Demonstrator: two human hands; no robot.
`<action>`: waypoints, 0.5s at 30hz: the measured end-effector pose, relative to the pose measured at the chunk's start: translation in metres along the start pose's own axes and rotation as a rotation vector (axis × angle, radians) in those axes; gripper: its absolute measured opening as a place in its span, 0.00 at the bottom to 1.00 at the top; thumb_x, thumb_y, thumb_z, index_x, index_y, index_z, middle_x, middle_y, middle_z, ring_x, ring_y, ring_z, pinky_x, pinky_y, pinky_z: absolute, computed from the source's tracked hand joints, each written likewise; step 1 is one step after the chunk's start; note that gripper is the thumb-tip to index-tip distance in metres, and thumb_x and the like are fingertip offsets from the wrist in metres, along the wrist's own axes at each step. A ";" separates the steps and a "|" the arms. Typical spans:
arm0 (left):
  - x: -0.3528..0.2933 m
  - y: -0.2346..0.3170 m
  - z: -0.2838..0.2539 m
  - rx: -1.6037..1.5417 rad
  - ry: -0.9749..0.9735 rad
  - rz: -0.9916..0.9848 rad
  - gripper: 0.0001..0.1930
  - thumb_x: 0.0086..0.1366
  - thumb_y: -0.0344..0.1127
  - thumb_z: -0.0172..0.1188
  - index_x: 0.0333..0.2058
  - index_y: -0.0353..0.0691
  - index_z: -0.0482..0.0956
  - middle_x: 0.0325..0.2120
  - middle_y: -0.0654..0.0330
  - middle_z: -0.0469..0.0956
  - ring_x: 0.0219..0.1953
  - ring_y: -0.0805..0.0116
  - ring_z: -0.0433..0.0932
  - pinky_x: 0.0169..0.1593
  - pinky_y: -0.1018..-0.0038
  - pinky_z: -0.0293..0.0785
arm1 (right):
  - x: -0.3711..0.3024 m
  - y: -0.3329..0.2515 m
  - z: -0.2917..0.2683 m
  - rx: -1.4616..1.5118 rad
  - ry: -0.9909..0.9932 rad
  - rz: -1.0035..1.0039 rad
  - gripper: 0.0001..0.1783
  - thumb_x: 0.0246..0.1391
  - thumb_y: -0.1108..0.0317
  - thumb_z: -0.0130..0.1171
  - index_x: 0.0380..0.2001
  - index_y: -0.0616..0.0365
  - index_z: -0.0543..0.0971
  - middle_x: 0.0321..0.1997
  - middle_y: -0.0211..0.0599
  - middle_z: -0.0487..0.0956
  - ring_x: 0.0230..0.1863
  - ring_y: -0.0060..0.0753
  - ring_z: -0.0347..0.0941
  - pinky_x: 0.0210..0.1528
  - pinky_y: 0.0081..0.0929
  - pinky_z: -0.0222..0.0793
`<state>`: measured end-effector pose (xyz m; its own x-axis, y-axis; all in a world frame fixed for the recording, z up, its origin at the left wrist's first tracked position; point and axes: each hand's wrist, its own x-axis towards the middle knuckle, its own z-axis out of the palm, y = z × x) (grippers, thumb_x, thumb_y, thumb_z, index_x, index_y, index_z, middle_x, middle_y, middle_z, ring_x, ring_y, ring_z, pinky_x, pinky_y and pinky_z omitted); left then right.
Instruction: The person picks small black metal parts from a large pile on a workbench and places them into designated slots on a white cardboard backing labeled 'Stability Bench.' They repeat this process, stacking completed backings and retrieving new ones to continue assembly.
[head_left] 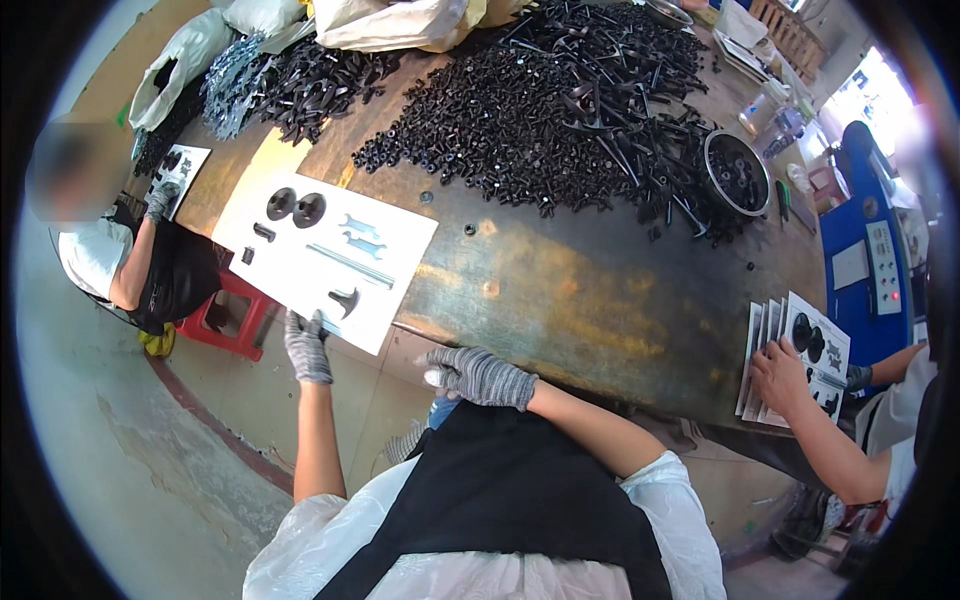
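Note:
At the near table edge, a white board (290, 262) carries two black discs (296, 207), two small flat wrenches (364, 234), a long metal rod (350, 266), a black curved piece (343, 302) and small black fittings (264, 232). My left hand (308, 348), in a grey striped glove, has its fingertips at the board's near edge, thumb and fingers apart. My right hand (480, 376), gloved alike, hovers right of the board in front of my apron. Its fingers are loosely bent and apart, with nothing visible in them.
Piles of black bolts (500, 125) and rods (630, 80) cover the table's far side. A round metal bowl (737, 172) stands at the right. One co-worker's hand (780, 378) holds several boards upright; at left, another's gloved hand (161, 200) touches a board. A red stool (230, 318) stands below.

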<state>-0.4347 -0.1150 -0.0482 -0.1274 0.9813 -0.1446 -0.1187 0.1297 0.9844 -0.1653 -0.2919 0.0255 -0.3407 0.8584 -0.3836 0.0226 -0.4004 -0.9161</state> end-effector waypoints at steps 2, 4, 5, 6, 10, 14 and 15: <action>-0.030 -0.010 0.009 0.009 -0.025 -0.002 0.19 0.64 0.22 0.61 0.53 0.38 0.72 0.29 0.71 0.69 0.28 0.81 0.68 0.30 0.81 0.70 | 0.009 0.035 0.004 0.059 -0.045 0.043 0.20 0.67 0.60 0.53 0.58 0.58 0.73 0.42 0.33 0.80 0.37 0.22 0.78 0.41 0.22 0.78; -0.058 -0.012 0.020 0.042 -0.081 -0.030 0.20 0.64 0.23 0.61 0.55 0.38 0.71 0.31 0.70 0.73 0.30 0.81 0.72 0.30 0.81 0.73 | 0.005 0.044 0.006 0.101 -0.045 0.107 0.19 0.68 0.61 0.52 0.57 0.58 0.73 0.42 0.33 0.80 0.36 0.22 0.78 0.40 0.22 0.78; -0.072 -0.011 0.029 0.040 -0.097 -0.037 0.21 0.64 0.23 0.61 0.56 0.38 0.70 0.31 0.70 0.73 0.30 0.81 0.72 0.31 0.81 0.73 | 0.003 0.044 0.006 0.117 -0.050 0.141 0.20 0.68 0.61 0.51 0.58 0.60 0.72 0.44 0.36 0.81 0.36 0.25 0.80 0.41 0.23 0.80; -0.090 0.003 0.047 0.024 -0.079 -0.086 0.21 0.64 0.24 0.61 0.55 0.37 0.69 0.30 0.69 0.72 0.30 0.80 0.72 0.31 0.80 0.73 | 0.000 0.048 0.005 0.225 -0.057 0.133 0.20 0.68 0.61 0.51 0.57 0.61 0.72 0.45 0.38 0.81 0.37 0.27 0.80 0.41 0.24 0.80; -0.122 -0.009 0.068 0.051 -0.181 -0.120 0.20 0.63 0.25 0.63 0.52 0.34 0.69 0.31 0.65 0.73 0.31 0.76 0.74 0.33 0.78 0.76 | -0.020 0.081 -0.001 0.539 -0.036 0.127 0.22 0.69 0.58 0.50 0.57 0.64 0.70 0.48 0.45 0.81 0.39 0.32 0.81 0.44 0.27 0.81; -0.155 -0.003 0.086 0.067 -0.322 -0.231 0.19 0.65 0.24 0.61 0.52 0.32 0.67 0.34 0.59 0.76 0.31 0.73 0.77 0.33 0.77 0.79 | -0.068 0.074 -0.006 0.559 0.150 0.130 0.24 0.68 0.55 0.51 0.54 0.66 0.73 0.44 0.43 0.82 0.37 0.30 0.80 0.43 0.24 0.80; -0.165 0.009 0.090 0.099 -0.398 -0.292 0.19 0.65 0.23 0.60 0.52 0.32 0.66 0.34 0.58 0.76 0.32 0.73 0.77 0.33 0.77 0.79 | -0.083 0.079 -0.009 0.560 0.193 0.110 0.24 0.68 0.54 0.52 0.53 0.67 0.74 0.43 0.42 0.82 0.36 0.29 0.80 0.42 0.24 0.80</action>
<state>-0.3263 -0.2624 -0.0062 0.2850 0.8777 -0.3852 0.0029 0.4011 0.9160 -0.1270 -0.3925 -0.0160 -0.1865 0.8243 -0.5346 -0.4680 -0.5530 -0.6893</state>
